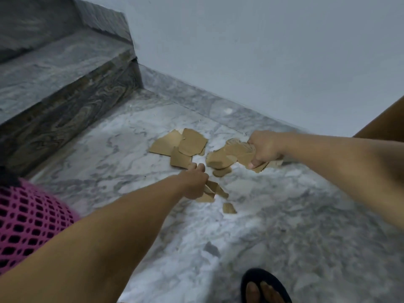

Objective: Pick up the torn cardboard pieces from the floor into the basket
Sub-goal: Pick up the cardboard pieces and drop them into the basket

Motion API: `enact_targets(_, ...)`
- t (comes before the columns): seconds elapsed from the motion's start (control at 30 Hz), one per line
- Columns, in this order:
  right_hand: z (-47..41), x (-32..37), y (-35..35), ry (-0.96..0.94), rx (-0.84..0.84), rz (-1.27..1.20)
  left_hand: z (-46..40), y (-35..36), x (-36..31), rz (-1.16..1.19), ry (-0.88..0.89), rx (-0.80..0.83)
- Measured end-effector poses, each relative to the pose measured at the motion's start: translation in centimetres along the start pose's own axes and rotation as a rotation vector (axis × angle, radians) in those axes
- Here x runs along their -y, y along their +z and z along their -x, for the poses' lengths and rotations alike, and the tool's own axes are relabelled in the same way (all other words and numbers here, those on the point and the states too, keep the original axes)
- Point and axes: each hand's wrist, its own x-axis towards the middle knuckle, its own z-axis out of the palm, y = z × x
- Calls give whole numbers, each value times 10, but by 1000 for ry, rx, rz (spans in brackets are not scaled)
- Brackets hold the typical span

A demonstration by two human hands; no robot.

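Step (65, 88) left (wall (262, 51) behind), floor (284, 215) open

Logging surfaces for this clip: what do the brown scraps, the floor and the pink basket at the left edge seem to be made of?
Brown scraps: thin cardboard, matte tan, with ragged torn edges.
Floor: looks like polished marble or marble-look tile, grey-white veining with a soft sheen; which one is unclear.
Pink basket: probably moulded plastic, given its even grid of holes and uniform colour.
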Motion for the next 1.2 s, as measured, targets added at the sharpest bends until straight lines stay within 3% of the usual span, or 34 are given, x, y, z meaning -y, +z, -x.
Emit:
enact_targets(0.13,-43,1,31,-34,24,-51,-16,17,-3,-19,15,29)
enact_targets(0.37,-105,10,77,-181,-71,27,-12,35,6,33,80,-133)
enact_targets(0.5,-117,11,79,-241,-114,103,-14,31,4,161,-23,-78)
enact_targets(0.6,-121,9,78,-237,-165,94,-16,35,5,143,7,-61)
enact_targets(0.7,-123,8,75,-183,-96,14,-17,37,8,234,15,-66)
enact_targets(0.87,-121,14,79,-171,-82,31,-19,41,16,397,-68,-113)
enact_targets(1.2,-133,25,67,-160,-31,55,-8,25,81,416,-361,-228)
